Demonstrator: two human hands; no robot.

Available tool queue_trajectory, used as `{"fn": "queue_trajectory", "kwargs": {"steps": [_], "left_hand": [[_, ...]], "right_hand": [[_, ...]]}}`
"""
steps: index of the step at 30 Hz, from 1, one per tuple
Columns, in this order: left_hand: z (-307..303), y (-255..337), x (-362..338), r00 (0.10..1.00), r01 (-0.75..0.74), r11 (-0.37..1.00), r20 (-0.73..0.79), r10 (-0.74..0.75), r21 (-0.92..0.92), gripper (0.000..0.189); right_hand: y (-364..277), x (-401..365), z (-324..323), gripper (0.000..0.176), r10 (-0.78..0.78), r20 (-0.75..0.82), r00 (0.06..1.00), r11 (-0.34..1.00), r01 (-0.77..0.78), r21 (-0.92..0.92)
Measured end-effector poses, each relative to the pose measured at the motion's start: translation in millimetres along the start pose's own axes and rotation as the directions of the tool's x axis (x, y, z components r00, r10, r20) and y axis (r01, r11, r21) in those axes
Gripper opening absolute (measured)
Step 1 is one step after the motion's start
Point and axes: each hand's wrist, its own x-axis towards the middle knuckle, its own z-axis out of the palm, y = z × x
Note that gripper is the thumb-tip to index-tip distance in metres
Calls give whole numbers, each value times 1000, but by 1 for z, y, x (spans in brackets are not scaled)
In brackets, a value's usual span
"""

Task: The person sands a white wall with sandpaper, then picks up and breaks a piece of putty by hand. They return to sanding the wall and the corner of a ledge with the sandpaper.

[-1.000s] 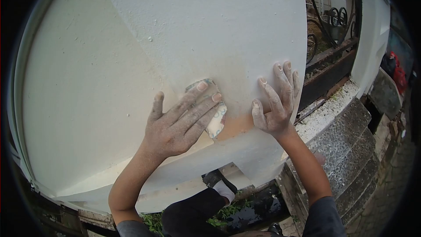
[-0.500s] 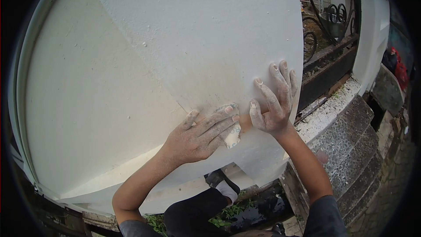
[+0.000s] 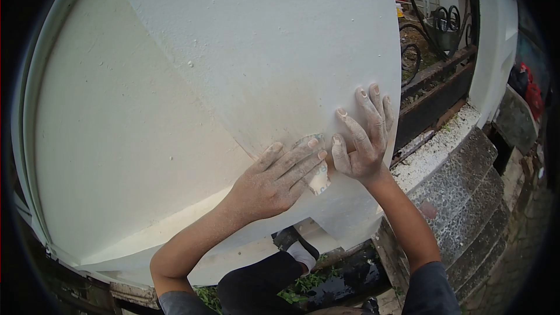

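A torn piece of sandpaper (image 3: 319, 181), its pale printed backing outward, lies against the white wall (image 3: 227, 41). My left hand (image 3: 279, 176) holds it there, the dusty fingers stretched over it and pressing it to the surface; part of the sheet is hidden beneath them. To the right, my right hand (image 3: 364, 143) rests on the wall near its edge, with spread fingers coated in white dust and nothing in its grasp. Just above the sandpaper the paint has a beige, scuffed patch (image 3: 280, 105).
A black iron gate (image 3: 437, 76) stands beyond the wall's right edge. Stone steps (image 3: 461, 198) run below it. Under the wall's lower edge are a dark wet ditch (image 3: 350, 280), green plants (image 3: 303, 283) and my foot in a white sock (image 3: 300, 252).
My left hand has slid a little to the right with the sandpaper, closer to my right hand. The right hand stays almost where it was.
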Motion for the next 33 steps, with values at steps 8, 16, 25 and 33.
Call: {"fn": "queue_trajectory", "kwargs": {"steps": [8, 16, 25, 33], "left_hand": [[-1, -12, 5, 968, 166, 983, -180, -177, -75, 20], [-11, -10, 15, 976, 147, 981, -142, -165, -125, 22], [3, 2, 13, 989, 114, 985, -80, -125, -131, 26], [-7, -17, 23, 949, 248, 968, -210, -234, 44, 26]], "right_hand": [[3, -1, -2, 36, 2, 7, 1000, 999, -2, 49], [5, -1, -7, 35, 27, -19, 999, 988, -24, 149], [6, 0, -7, 31, 38, -69, 997, 982, -24, 190], [9, -2, -5, 30, 29, -95, 995, 979, -9, 204]]}}
